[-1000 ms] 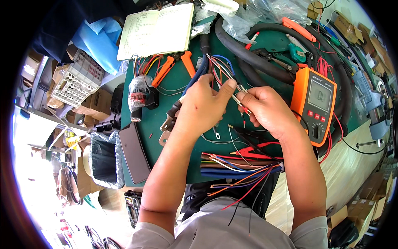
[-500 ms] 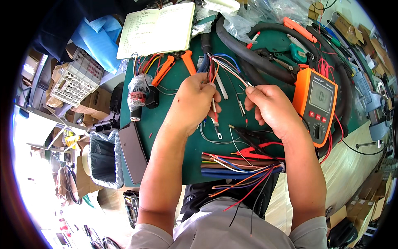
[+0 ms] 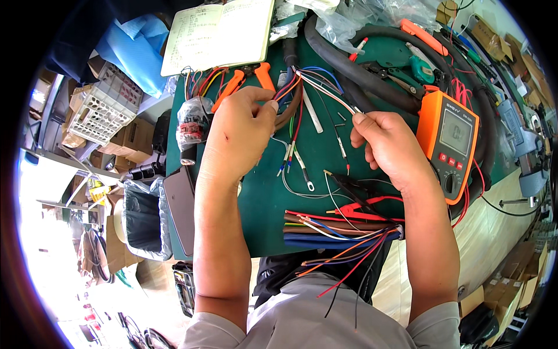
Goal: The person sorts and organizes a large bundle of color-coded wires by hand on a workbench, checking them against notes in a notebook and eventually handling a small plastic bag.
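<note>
My left hand [image 3: 241, 131] pinches a bunch of coloured wires [image 3: 290, 96] that hangs from a cable harness over the green mat [image 3: 261, 198]. My right hand [image 3: 386, 145] pinches the end of one thin white wire [image 3: 331, 93] pulled out sideways from the same bunch. The two hands are well apart, with loose wire ends and a ring terminal [image 3: 311, 186] lying between them on the mat. Just right of my right hand stands an orange multimeter [image 3: 450, 142].
A cut bundle of coloured wires [image 3: 337, 230] lies at the mat's near edge, with red and black test clips [image 3: 354, 206] above it. Orange-handled pliers [image 3: 244, 81], an open notebook [image 3: 218, 32] and thick black hoses [image 3: 349, 64] lie at the back. A plastic basket [image 3: 102, 110] stands far left.
My hands were close together over the wires and have drawn apart. The left went left with the bunch, the right went right and drew one white wire out.
</note>
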### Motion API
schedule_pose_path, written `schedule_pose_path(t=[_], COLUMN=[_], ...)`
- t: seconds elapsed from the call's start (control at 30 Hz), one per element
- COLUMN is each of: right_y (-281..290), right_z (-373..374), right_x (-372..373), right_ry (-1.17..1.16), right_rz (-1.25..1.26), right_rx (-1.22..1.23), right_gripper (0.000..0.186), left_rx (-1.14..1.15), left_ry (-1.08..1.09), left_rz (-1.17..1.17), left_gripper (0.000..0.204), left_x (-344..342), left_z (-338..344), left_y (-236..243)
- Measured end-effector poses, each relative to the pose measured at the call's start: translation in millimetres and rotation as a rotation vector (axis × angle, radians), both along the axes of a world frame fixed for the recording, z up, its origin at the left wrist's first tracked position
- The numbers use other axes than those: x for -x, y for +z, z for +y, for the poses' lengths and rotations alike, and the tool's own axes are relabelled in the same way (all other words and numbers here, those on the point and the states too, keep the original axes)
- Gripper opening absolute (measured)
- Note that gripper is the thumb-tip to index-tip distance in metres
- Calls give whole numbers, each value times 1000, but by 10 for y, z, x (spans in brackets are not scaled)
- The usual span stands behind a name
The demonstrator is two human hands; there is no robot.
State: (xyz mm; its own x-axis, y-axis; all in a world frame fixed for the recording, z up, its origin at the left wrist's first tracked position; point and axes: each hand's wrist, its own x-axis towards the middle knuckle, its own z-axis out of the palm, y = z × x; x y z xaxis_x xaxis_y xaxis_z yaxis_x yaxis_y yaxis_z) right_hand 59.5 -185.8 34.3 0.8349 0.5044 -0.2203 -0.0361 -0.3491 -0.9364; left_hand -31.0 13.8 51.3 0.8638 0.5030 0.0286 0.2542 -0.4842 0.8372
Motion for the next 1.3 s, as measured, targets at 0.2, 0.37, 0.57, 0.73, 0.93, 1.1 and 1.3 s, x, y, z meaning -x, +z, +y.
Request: schedule_pose_path(t=[0.2, 0.37, 0.57, 0.73, 0.93, 1.1, 1.3], right_y=[-15, 6, 40, 23, 25, 12, 38], right_z=[11, -8, 0, 0, -9, 4, -8], right_x=[7, 4, 11, -4, -11, 2, -7], right_ry=[-30, -67, -90, -80, -78, -74, -75], right_rz=[-50, -51, -22, -47, -58, -73, -73], right_rx=[24, 42, 30, 25, 24, 11, 23], right_gripper=[39, 39, 38, 38, 38, 35, 37], left_rx=[-318, -492, -553, -526, -519, -580, -673], left_ry=[7, 105, 96, 45, 63, 124, -222], left_rz=[-62, -6, 97, 124, 155, -30, -300], left_gripper=[22, 17, 17, 17, 19, 25, 24], left_x=[13, 36, 26, 15, -6, -11, -94], left_z=[173, 261, 285, 345, 324, 183, -68], left_y=[-104, -110, -172, -230, -225, -207, -152])
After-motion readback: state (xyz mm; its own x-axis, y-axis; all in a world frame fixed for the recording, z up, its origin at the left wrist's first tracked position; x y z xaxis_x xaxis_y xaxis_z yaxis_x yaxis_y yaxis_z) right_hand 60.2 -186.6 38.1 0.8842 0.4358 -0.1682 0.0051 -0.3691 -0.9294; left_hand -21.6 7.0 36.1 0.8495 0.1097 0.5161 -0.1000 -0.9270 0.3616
